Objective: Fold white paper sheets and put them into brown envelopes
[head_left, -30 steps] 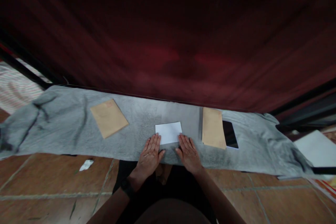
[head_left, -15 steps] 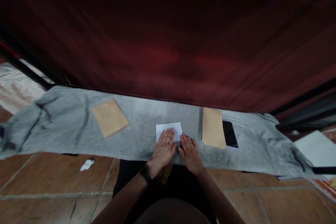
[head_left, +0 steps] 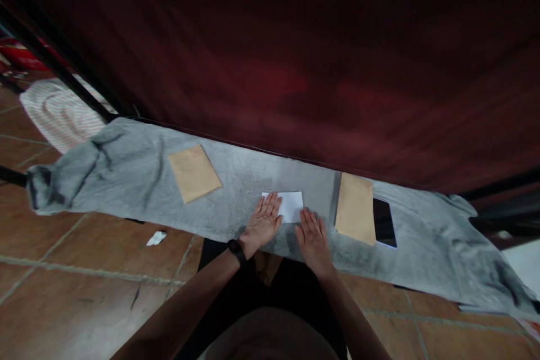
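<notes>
A small white sheet of paper (head_left: 292, 206), perhaps folded, lies flat on the grey cloth (head_left: 244, 219) in front of me. My left hand (head_left: 262, 223) rests flat over its left part, fingers stretched out and somewhat apart, hiding that corner. At the sheet's lower right corner lies my right hand (head_left: 314, 243), open, palm down, its fingertips touching or just beside the edge. Neither hand grips anything. To the right is a stack of brown envelopes (head_left: 355, 208), and a single brown envelope (head_left: 194, 173) lies to the left.
A dark-screened phone or tablet (head_left: 383, 224) lies right of the envelope stack. Behind the cloth-covered bench hangs a dark red curtain (head_left: 270, 95). A crumpled white scrap (head_left: 156, 238) is on the tiled floor (head_left: 105, 292). Black metal bars (head_left: 63, 73) stand at the left.
My left hand has slid to the left part of the sheet, uncovering its middle and right. My right hand stays near the right corner. The whole view has shifted and tilted slightly.
</notes>
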The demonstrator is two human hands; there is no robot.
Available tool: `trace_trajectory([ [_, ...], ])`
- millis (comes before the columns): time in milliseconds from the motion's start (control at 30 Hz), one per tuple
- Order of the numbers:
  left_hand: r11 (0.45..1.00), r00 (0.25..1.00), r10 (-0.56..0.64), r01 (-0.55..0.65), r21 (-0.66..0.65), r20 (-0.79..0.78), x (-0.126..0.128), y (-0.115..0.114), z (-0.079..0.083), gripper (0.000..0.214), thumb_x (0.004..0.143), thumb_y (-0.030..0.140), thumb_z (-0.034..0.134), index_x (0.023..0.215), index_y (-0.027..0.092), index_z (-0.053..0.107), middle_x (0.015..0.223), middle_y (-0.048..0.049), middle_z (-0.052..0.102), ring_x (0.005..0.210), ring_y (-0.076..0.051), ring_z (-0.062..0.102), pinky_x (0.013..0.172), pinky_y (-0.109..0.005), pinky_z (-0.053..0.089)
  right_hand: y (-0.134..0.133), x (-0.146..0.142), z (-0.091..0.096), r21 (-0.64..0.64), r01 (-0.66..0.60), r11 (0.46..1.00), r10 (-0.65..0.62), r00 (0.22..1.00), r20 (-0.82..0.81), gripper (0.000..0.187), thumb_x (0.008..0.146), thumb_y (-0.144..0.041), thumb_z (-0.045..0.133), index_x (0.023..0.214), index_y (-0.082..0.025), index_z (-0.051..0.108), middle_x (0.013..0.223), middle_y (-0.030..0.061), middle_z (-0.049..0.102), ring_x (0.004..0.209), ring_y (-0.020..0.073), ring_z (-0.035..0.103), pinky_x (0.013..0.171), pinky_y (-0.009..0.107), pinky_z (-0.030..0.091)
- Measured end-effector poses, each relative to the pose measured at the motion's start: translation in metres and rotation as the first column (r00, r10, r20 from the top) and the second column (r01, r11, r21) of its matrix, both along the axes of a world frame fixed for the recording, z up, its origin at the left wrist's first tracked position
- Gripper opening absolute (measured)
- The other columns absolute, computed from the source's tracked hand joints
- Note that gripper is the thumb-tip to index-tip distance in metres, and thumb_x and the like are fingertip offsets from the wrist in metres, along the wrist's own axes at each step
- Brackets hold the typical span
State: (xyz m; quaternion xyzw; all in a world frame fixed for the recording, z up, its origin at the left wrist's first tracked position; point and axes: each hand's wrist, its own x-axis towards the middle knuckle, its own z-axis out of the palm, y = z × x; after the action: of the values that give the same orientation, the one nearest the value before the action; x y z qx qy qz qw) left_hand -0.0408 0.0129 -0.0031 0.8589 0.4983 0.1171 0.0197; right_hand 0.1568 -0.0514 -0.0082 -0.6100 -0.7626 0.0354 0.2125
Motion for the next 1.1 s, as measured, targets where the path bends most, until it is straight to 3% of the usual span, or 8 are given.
trace_trajectory([
  [200,1.0,0.998,-0.001,0.001,0.001,-0.059,0.002,0.0,0.0,0.058,0.099,0.029,0.034,0.153,0.008,0.034,0.162,-0.0175,0.031,0.152,-0.026,0.023,0.124,-0.048,0.019,0.038,-0.037,0.011,-0.102,-0.09,0.991,0.092,0.996,0.019,0.053,0.107,-0.032,0.023,0.154,-0.012,0.036,0.16,0.0112,0.036,0.15,0.0238,0.028,0.124,0.05,0.019],
  [367,1.0,0.995,-0.005,0.005,0.007,-0.096,0.0,0.0,0.001,0.061,0.097,0.022,0.031,0.156,0.008,0.028,0.162,-0.016,0.033,0.153,-0.023,0.023,0.124,-0.046,0.02,0.054,-0.055,0.005,-0.159,-0.11,0.981,0.119,0.992,0.044,0.055,0.107,-0.035,0.023,0.156,-0.011,0.031,0.161,0.0098,0.033,0.151,0.0219,0.028,0.125,0.045,0.018],
  [600,1.0,0.999,0.013,-0.012,0.014,-0.045,-0.008,0.002,-0.001,0.058,0.101,0.029,0.03,0.154,0.006,0.032,0.16,-0.0159,0.035,0.152,-0.024,0.025,0.125,-0.046,0.019,0.057,-0.036,-0.005,-0.101,-0.05,0.994,0.059,0.994,0.088,0.053,0.106,-0.035,0.033,0.156,-0.017,0.031,0.162,0.008,0.031,0.151,0.0228,0.027,0.123,0.048,0.021],
  [867,0.997,0.997,0.076,-0.076,0.018,-0.009,-0.023,0.003,-0.002,0.059,0.101,0.033,0.03,0.151,0.004,0.037,0.16,-0.0179,0.034,0.151,-0.027,0.027,0.123,-0.049,0.022,0.057,-0.02,-0.007,-0.024,-0.007,1.0,0.009,0.994,0.105,0.055,0.105,-0.032,0.04,0.157,-0.014,0.03,0.159,0.0142,0.036,0.148,0.0265,0.033,0.12,0.053,0.025],
  [1100,0.994,0.995,0.101,-0.101,0.035,0.005,-0.032,0.002,-0.002,0.06,0.101,0.034,0.029,0.151,0.003,0.038,0.158,-0.0187,0.037,0.149,-0.028,0.032,0.122,-0.05,0.025,0.052,-0.001,-0.007,-0.05,0.083,0.995,-0.077,0.99,0.123,0.053,0.105,-0.034,0.038,0.155,-0.015,0.036,0.159,0.0095,0.039,0.147,0.0269,0.034,0.121,0.049,0.024],
])
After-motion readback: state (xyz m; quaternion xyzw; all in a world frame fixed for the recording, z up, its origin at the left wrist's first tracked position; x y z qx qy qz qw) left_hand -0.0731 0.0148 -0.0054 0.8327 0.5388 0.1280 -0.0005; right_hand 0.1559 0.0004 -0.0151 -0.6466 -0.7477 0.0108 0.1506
